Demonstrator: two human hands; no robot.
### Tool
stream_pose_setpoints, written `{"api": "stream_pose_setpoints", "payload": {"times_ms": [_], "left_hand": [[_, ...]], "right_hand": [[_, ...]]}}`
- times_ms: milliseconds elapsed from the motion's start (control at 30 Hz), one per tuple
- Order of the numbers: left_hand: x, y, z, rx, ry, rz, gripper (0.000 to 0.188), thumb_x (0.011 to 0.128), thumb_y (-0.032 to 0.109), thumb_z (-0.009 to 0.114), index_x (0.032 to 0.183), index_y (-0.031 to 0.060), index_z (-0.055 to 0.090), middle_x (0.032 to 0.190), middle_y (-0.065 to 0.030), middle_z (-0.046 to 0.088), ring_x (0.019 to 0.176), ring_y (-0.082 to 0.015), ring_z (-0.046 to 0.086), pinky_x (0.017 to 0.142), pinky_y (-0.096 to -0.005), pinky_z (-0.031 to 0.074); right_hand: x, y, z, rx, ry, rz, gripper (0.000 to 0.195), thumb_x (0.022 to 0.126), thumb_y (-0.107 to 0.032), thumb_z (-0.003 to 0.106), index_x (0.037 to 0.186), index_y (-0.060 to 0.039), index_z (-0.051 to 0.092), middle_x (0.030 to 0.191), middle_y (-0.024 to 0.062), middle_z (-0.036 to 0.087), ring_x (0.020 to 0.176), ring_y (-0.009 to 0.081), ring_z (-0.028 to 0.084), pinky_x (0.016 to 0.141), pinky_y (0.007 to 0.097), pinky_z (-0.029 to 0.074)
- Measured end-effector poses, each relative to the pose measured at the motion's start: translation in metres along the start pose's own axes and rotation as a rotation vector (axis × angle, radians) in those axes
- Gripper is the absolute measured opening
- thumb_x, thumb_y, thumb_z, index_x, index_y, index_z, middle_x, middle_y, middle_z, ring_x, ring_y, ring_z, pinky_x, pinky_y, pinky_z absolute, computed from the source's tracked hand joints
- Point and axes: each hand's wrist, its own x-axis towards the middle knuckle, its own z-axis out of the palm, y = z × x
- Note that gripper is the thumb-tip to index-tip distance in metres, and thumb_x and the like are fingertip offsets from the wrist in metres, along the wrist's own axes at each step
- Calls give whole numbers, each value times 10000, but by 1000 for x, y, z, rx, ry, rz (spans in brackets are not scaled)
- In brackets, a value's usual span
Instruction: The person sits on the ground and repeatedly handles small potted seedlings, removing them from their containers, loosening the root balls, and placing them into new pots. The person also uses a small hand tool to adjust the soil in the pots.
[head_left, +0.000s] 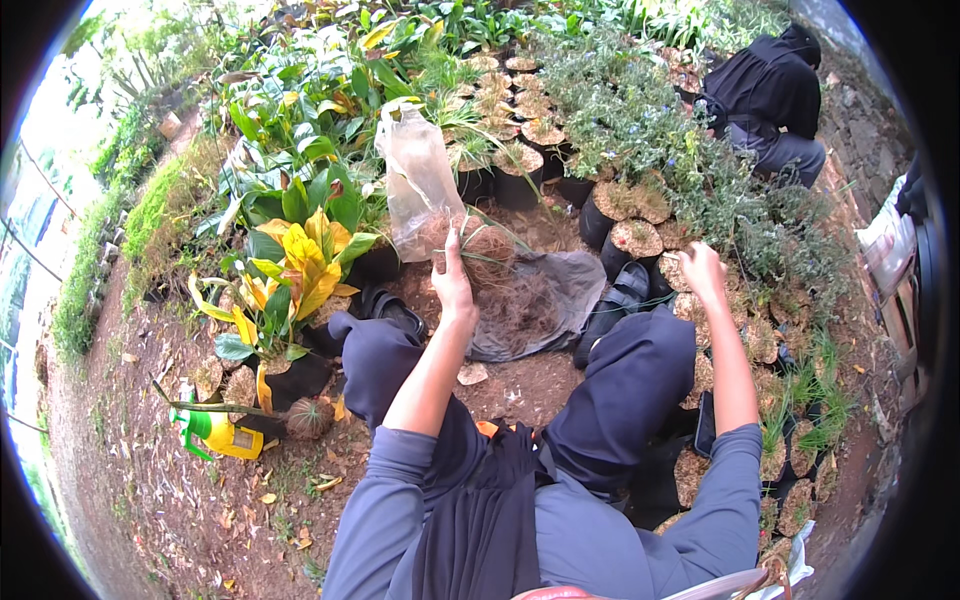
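Note:
My left hand (453, 283) holds a ball of brown coconut fibre (480, 251) with green string wound round it. Out to the right, my right hand (703, 271) is raised with its fingers pinched together. A thin green string runs across from the ball's side toward that hand; its end at the fingers is too small to see clearly. Beneath the ball, loose brown fibre (525, 311) lies on a grey plastic sheet (581, 281) spread between my sandalled feet. A clear plastic bag (416, 161) stands just behind the ball.
A yellow and green spray bottle (231, 439) lies at left, near a fibre-wrapped ball (309, 418). Yellow-leaved potted plants (304, 259) stand beside my left knee. Several black pots (519, 180) topped with pale chips fill the back and right. Another person (765, 97) crouches at upper right.

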Motion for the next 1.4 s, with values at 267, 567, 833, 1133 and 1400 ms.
{"api": "stream_pose_setpoints", "payload": {"times_ms": [267,567,833,1133,1400], "left_hand": [[-6,-3,11,41,-19,120,467,891,308,618,1232,2,529,1205,-78,566,1080,-164,522,956,-318,391],[-9,-1,13,72,-23,144,454,884,285,632,1213,-12,535,1179,-76,576,1050,-162,533,929,-316,406],[-10,3,8,150,-18,177,467,908,292,595,1260,3,492,1217,-84,550,1080,-175,534,937,-329,422],[-3,0,3,80,5,100,489,903,318,606,1249,-14,507,1233,-87,547,1118,-174,505,980,-323,372],[-5,3,4,53,-14,20,534,899,359,603,1265,-13,491,1261,-90,526,1125,-174,501,972,-319,383]], "right_hand": [[-43,-147,12,801,-736,-585,496,945,-358,500,1306,-21,447,1262,125,521,1172,199,479,984,316,376],[-70,-205,23,1035,-927,-405,416,936,-332,527,1165,16,527,935,107,648,820,141,615,761,296,480],[-73,-184,-9,1063,-840,-403,203,908,-215,589,952,-18,610,646,-40,508,555,32,417,463,236,343],[-88,-177,-22,1181,-614,-385,85,872,-64,562,848,4,605,678,-33,548,597,23,438,524,213,359],[-74,-168,4,1058,-419,-468,83,847,-44,563,823,24,605,666,3,568,615,48,477,556,236,399]]}}
